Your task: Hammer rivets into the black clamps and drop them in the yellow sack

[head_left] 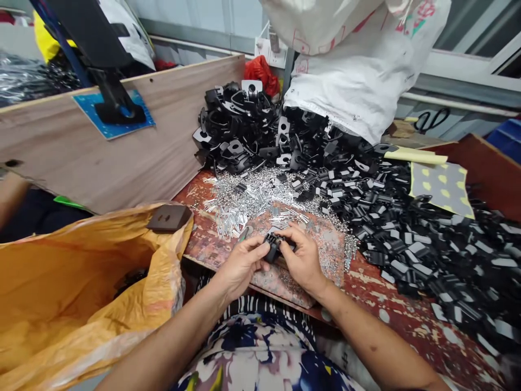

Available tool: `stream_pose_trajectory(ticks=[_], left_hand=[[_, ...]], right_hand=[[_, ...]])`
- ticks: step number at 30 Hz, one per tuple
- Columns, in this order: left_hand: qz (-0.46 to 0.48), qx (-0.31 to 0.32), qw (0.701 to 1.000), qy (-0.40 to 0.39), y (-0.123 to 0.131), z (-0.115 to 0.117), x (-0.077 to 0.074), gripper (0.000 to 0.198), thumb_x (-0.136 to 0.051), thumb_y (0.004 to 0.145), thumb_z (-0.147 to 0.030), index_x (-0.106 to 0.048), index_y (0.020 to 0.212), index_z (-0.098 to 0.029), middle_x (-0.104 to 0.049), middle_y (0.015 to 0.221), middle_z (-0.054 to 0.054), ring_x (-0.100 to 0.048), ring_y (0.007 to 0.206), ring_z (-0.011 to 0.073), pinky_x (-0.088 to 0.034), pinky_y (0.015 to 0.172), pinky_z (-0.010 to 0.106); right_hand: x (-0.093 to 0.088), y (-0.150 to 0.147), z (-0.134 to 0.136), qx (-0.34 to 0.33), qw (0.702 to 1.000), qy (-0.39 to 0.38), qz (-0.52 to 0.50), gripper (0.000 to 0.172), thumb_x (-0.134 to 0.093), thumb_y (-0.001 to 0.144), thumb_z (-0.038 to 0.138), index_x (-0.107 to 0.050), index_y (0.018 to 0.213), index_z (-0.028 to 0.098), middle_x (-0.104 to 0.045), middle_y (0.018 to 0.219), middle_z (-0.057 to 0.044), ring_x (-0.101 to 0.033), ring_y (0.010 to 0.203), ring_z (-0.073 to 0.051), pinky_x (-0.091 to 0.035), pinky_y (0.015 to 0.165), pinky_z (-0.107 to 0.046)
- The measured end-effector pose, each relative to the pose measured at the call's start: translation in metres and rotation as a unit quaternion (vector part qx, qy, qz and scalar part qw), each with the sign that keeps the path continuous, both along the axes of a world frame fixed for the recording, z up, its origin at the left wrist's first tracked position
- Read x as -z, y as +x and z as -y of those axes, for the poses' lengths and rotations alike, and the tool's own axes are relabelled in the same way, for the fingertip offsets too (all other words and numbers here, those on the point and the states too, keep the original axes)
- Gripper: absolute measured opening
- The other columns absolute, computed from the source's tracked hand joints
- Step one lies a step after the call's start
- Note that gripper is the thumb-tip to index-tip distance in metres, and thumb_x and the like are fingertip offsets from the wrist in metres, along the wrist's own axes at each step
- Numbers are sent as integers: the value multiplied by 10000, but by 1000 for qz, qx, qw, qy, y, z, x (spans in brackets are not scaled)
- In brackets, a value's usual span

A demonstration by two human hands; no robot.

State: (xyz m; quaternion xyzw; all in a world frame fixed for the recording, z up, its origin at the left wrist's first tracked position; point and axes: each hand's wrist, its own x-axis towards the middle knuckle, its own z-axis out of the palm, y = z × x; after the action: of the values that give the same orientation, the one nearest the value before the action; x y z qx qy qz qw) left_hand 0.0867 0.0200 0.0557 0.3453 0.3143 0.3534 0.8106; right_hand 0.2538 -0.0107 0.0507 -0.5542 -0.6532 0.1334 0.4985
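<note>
A small black plastic part (272, 251) is pinched between my two hands above the front edge of the worktable. My left hand (245, 262) grips its left side with thumb and fingers. On the other side, my right hand (302, 259) holds it, the thumb pressed against it. My fingers cover much of the part, so its full shape is hidden. Just beyond my hands lies a heap of silvery metal pins (260, 195) with small springs among them. A stone-like board (329, 244) lies on the table beneath my hands.
Small black plastic pieces (407, 244) are heaped at right, larger black parts (240, 125) at the back under a white sack (345, 76). A wooden partition (163, 130) stands left. An orange sack (81, 288) gapes at lower left, a dark block (169, 217) on its rim.
</note>
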Motion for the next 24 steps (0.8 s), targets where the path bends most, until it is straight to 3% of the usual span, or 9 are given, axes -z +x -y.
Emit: stream_pose_trajectory(ticks=[11, 16, 18, 21, 22, 24], left_hand=[[-54, -14, 997, 53, -1, 4, -2, 270, -860, 757, -400, -786, 829, -150, -631, 825, 25, -541, 621, 88, -487, 546, 201], [-41, -15, 996, 72, -3, 6, -2, 286, -853, 762, -422, -774, 785, -149, -594, 846, 22, -549, 623, 84, -515, 549, 196], [-52, -20, 995, 86, -5, 5, -1, 278, -853, 758, -418, -772, 784, -153, -613, 1063, 57, -559, 623, 67, -538, 548, 208], [-91, -8, 988, 121, -11, 3, 4, 263, -835, 776, -408, -774, 788, -153, -469, 1475, 102, -583, 692, 71, -551, 550, 218], [-101, 7, 987, 128, -14, 1, 6, 262, -826, 787, -407, -773, 787, -151, -468, 1492, 111, -580, 704, 79, -537, 539, 211], [-110, 38, 986, 122, -21, -1, 10, 253, -816, 798, -402, -776, 808, -152, -611, 1296, 115, -547, 665, 82, -487, 517, 192]], right_hand=[[0, -6, 7, 38, 999, -2, 36, 225, -578, 905, 182, -749, 966, 315, -763, 848, 8, -701, 812, -211, -328, 1192, -629], [-5, -16, 16, 9, 999, 38, 33, 302, -540, 905, 139, -737, 1049, 317, -775, 945, -7, -711, 909, -228, -325, 1205, -619], [-3, -21, 23, -10, 1000, 2, -3, 309, -532, 922, 151, -725, 1107, 306, -778, 1001, -19, -714, 950, -227, -366, 1194, -586], [-2, -19, 33, -47, 993, -89, -58, 342, -538, 940, 191, -693, 1227, 295, -782, 1091, -26, -717, 1046, -227, -349, 1222, -563], [-2, -14, 36, -74, 988, -117, -62, 375, -544, 938, 197, -676, 1274, 298, -783, 1108, -20, -716, 1075, -226, -339, 1229, -564], [-6, 3, 42, -111, 981, -153, -50, 417, -539, 938, 192, -661, 1317, 317, -787, 1105, -3, -721, 1079, -216, -414, 1182, -542]])
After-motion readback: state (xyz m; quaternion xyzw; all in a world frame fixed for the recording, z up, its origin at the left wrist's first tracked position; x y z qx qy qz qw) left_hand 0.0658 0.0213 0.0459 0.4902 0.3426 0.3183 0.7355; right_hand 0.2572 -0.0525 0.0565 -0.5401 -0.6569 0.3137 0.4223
